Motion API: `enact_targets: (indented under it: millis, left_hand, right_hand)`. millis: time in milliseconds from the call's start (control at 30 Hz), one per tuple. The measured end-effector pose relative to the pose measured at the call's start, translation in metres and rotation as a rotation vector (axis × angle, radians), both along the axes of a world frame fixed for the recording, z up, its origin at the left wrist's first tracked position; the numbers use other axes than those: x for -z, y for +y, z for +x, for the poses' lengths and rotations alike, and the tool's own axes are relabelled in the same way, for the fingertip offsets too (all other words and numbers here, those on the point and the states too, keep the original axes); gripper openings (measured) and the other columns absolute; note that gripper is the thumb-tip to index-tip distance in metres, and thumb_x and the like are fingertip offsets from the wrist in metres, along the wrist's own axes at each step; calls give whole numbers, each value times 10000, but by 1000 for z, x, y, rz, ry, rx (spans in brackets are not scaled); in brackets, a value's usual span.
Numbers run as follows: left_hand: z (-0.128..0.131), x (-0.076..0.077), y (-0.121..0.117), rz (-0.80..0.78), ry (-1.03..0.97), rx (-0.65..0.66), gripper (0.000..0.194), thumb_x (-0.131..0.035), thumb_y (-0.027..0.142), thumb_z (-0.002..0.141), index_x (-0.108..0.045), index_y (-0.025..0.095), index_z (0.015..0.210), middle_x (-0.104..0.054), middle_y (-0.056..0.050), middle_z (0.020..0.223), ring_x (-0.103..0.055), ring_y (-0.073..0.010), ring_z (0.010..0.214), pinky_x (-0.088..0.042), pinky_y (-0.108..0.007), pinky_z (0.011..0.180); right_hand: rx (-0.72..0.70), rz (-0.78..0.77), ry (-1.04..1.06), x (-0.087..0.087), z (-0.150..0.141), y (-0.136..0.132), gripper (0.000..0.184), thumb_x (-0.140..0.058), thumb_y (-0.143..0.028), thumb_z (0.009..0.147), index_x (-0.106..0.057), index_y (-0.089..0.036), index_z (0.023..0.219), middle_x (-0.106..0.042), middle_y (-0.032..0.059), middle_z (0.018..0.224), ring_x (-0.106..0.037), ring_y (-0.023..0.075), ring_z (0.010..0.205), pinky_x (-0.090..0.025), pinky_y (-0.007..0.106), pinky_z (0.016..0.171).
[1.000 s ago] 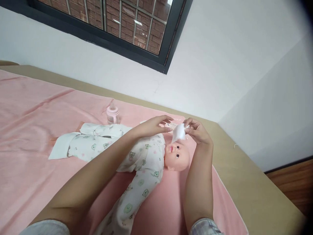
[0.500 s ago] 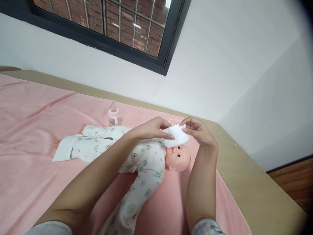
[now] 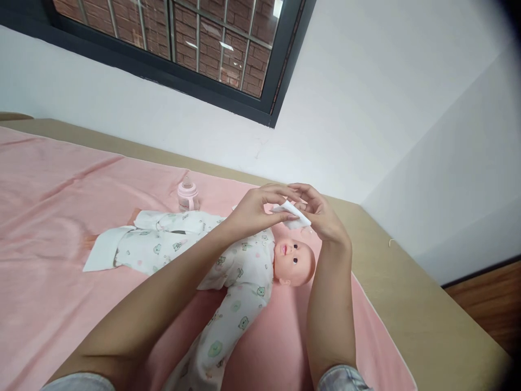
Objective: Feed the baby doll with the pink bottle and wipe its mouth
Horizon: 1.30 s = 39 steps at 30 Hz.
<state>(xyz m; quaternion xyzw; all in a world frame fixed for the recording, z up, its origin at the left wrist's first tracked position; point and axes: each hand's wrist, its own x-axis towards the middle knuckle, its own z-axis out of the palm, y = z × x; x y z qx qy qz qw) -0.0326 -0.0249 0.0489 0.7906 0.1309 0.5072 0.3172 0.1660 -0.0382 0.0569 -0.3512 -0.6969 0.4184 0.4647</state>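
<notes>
Between my two hands is a small folded white wipe or tissue (image 3: 296, 216), held above and just behind a doll's head. My left hand (image 3: 266, 209) pinches its left side with the thumb below. On the other side my right hand (image 3: 323, 217) grips it, thumb and fingers bent round the edge. Below lies a baby doll (image 3: 295, 263) on its back, head to the right, face bare. It wears a white outfit (image 3: 248, 266) with green animal prints, and one sleeve stretches toward me. My left forearm hides part of its body.
A pink baby bottle (image 3: 188, 195) stands behind the doll's legs. The pink sheet (image 3: 49, 217) covers much of the wooden table (image 3: 391, 288). A white wall (image 3: 334, 108) with a dark-framed window (image 3: 228, 106) rises along the back.
The wipe has gone from spread flat to folded smaller. My hands have come closer together, the right one moving left, and the doll's face is now more exposed.
</notes>
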Motion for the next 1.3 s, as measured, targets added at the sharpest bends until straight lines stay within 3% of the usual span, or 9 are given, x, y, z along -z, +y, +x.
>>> enact_targets:
  millis: [100,200,300,400,533,633,833,1300]
  left_hand:
    - [-4,-3,1,-133,-29,-12,196,-718,347,833,-748,172,916,-695,-53,987,-609,-225,1041,-445,-315,939]
    - [-11,-4,6,-218,112,3,234,-692,373,829,-705,139,842,-657,-26,826,-610,-191,828,-450,-275,745]
    - [-15,-1,13,-230,391,66,263,-652,359,810,-594,135,684,-529,12,662,-516,-138,639,-358,-241,566]
    - [-11,6,16,-224,627,129,270,-626,328,785,-498,151,626,-447,31,601,-440,-116,553,-283,-243,494]
    - [-1,15,14,-226,751,160,215,-603,275,762,-478,167,624,-463,33,592,-453,-126,522,-283,-255,476]
    - [4,16,11,-216,786,144,149,-603,249,755,-527,173,653,-518,28,627,-488,-138,553,-304,-250,487]
    - [7,16,5,-232,802,156,81,-582,244,762,-580,187,705,-559,28,648,-522,-145,532,-308,-259,479]
    - [16,25,4,-97,852,77,230,-570,205,727,-375,187,605,-402,20,565,-413,-155,522,-221,-294,487]
  right_hand:
    - [47,15,23,4,13,6,513,-777,-308,730,-591,-292,1208,-600,34,1123,-594,103,736,-534,243,688]
    - [144,-4,123,18,40,20,495,-793,-295,711,-620,-298,1175,-618,19,1128,-589,89,749,-526,241,767]
    - [161,-102,233,47,68,39,477,-799,-296,699,-638,-290,1148,-644,11,1085,-599,86,768,-522,225,784]
    - [132,-247,318,86,81,57,510,-829,-300,652,-645,-272,1127,-666,7,1051,-626,93,794,-529,224,783]
    - [134,-398,434,129,79,69,557,-856,-288,607,-635,-256,1117,-687,19,1069,-667,133,891,-540,285,877]
    - [116,-489,436,146,74,70,533,-840,-286,640,-625,-234,1125,-693,41,1098,-679,162,957,-535,322,933]
    - [129,-535,402,152,72,71,485,-819,-297,677,-624,-200,1111,-714,71,1072,-679,176,1009,-536,288,922]
    - [157,-539,384,153,72,74,409,-821,-317,667,-658,-182,1017,-730,57,979,-692,147,930,-539,279,922]
